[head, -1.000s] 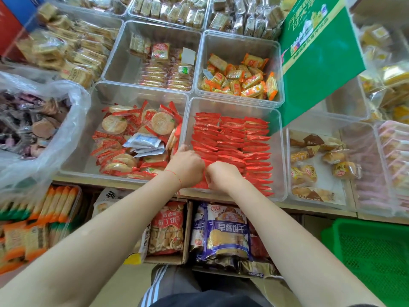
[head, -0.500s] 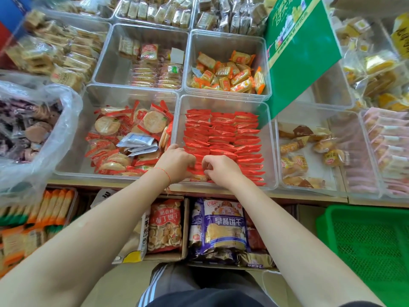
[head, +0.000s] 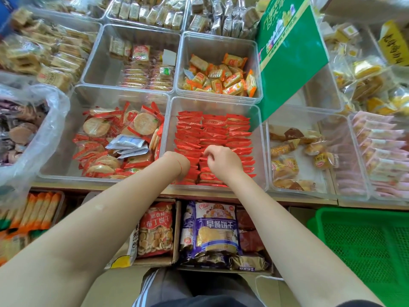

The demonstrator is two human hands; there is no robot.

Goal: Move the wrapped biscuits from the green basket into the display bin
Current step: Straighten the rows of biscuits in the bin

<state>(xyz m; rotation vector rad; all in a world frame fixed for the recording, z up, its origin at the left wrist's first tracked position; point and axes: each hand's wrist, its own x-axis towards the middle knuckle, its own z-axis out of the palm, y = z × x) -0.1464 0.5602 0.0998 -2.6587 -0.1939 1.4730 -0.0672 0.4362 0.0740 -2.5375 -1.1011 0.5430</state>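
Display bin [head: 257, 120], twelve o'clock: red wrapped biscuits [head: 221, 131] in three rows; left hand [head: 178, 163] fingers hidden, right hand [head: 222, 160] fingers curled, pinching a packet edge; advisable to seat packets upright, flush; green basket [head: 365, 244], four o'clock.

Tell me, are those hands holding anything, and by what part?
It cannot be told for sure. Both the left hand and right hand have fingers curled down among the red packs in the bin; any grip is hidden.
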